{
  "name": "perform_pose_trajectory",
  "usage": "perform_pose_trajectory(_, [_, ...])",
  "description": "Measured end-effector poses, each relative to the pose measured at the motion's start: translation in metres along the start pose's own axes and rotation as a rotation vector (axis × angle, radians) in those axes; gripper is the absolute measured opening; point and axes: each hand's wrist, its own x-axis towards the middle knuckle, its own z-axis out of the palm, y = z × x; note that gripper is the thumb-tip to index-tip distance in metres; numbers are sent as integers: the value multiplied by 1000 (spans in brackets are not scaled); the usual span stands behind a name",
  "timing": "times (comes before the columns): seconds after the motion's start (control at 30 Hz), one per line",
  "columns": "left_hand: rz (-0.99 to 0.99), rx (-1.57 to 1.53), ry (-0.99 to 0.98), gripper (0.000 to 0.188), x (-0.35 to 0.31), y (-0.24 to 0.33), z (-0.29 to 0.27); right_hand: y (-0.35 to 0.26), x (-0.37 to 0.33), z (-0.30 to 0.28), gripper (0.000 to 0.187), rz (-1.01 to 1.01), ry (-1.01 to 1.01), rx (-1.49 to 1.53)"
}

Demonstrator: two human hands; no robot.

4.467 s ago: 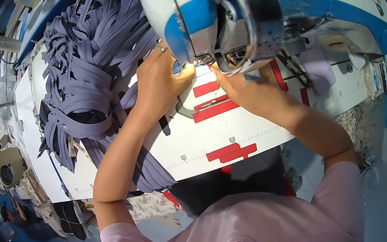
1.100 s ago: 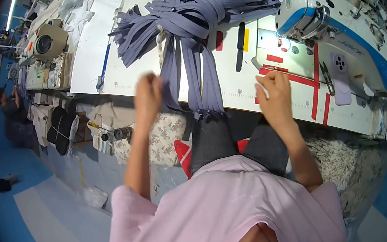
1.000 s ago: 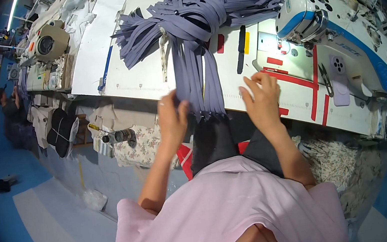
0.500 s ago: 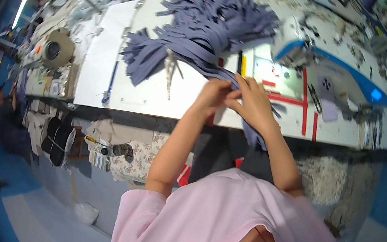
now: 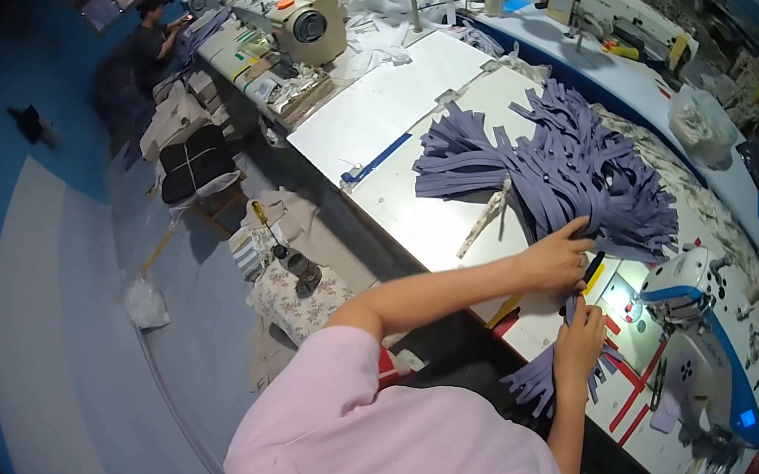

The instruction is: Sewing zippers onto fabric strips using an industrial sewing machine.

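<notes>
A big bundle of grey-purple fabric strips (image 5: 578, 171) lies fanned out on the white sewing table. My left hand (image 5: 557, 260) is closed over the narrow neck of the bundle, thumb and fingers bent around it. Just nearer to me, my right hand (image 5: 579, 344) grips the same strips below the neck. Loose strip ends (image 5: 535, 381) spread out at the table's front edge, left of my right hand. A strip of pale patterned cloth (image 5: 488, 218) lies beside the bundle. What is pinched under my fingers is partly hidden.
A white-and-blue sewing machine (image 5: 690, 287) with a lit needle area stands right of my hands. Red tape lines (image 5: 632, 376) mark the table. Another machine (image 5: 306, 25) stands at the far left, and a person (image 5: 155, 44) sits beyond it. Below is a floral cushion (image 5: 295, 300).
My view has swung left, so the table appears shifted and tilted. My hands, close together before, are now farther apart along the strips, the left one nearer the large fan.
</notes>
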Motion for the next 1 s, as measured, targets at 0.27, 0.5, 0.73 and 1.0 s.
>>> perform_pose_trajectory(0.27, [-95,170,19,29,11,-70,44,7,8,-21,63,-10,-170,-18])
perform_pose_trajectory(0.5, [-196,350,-161,22,-5,-96,45,15,-7,-25,64,-5,-43,-89])
perform_pose_trajectory(0.73, [-145,72,2,19,7,-42,11,31,-26,-32,62,169,72,114])
perform_pose_trajectory(1.0, [-187,-353,-190,24,-4,37,17,47,-67,-43,51,217,105,159])
